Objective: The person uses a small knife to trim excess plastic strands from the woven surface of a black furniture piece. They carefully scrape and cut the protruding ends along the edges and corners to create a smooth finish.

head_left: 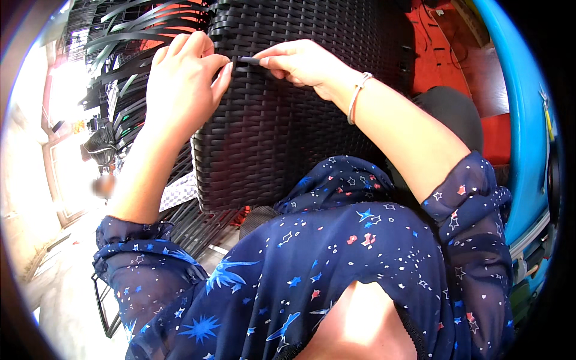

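A black woven plastic-rattan panel (252,138) stands in front of me, its left edge running up beneath my fingers. My left hand (186,81) is at that edge near the top, thumb and forefinger pinched together; whatever lies between them is hidden. Just to its right, my right hand (303,63) pinches a short dark flat strip (249,60) between thumb and fingers. The strip points left across the weave, its tip close to my left fingertips. Whether its end is tucked into the weave, I cannot tell.
Loose black rattan strands (141,36) fan out at the upper left, with more below the panel's left side. A big blue curved object (519,90) stands on the right. Red flooring (438,60) shows at the upper right. In the left background is another person (103,186).
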A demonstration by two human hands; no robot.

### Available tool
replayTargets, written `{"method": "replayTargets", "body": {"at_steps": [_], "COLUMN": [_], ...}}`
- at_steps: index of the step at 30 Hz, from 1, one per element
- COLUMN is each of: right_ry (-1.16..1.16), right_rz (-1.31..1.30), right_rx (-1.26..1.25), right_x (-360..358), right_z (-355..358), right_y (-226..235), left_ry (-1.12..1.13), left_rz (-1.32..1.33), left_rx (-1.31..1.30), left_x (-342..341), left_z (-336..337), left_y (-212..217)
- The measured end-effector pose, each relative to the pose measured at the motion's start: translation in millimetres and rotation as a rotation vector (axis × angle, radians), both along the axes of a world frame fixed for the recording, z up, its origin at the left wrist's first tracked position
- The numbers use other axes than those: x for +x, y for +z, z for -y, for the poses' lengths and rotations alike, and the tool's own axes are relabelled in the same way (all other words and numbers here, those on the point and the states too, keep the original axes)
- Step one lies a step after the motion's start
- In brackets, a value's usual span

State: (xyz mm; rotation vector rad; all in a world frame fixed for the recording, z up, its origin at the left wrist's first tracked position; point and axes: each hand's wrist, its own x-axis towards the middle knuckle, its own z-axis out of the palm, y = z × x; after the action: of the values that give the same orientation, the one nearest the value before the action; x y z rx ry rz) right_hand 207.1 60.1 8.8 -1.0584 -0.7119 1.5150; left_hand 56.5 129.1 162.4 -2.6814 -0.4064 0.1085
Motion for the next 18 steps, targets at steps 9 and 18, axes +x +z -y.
{"method": "replayTargets", "body": {"at_steps": [9, 18], "right_ry": [0.115, 0.017], "right_rz": [-0.446, -0.495], "right_rx": [0.007, -0.112], "right_x": [-10, -14], "right_z": [-5, 5], "right_y": [-9, 17], "left_ry": [0.077, 0.072], "left_rz": [0.296, 0.41], "left_rx": [-0.211, -0.22], "left_x": [-36, -51], "left_z": [2, 4], "left_y": [-24, -29]}}
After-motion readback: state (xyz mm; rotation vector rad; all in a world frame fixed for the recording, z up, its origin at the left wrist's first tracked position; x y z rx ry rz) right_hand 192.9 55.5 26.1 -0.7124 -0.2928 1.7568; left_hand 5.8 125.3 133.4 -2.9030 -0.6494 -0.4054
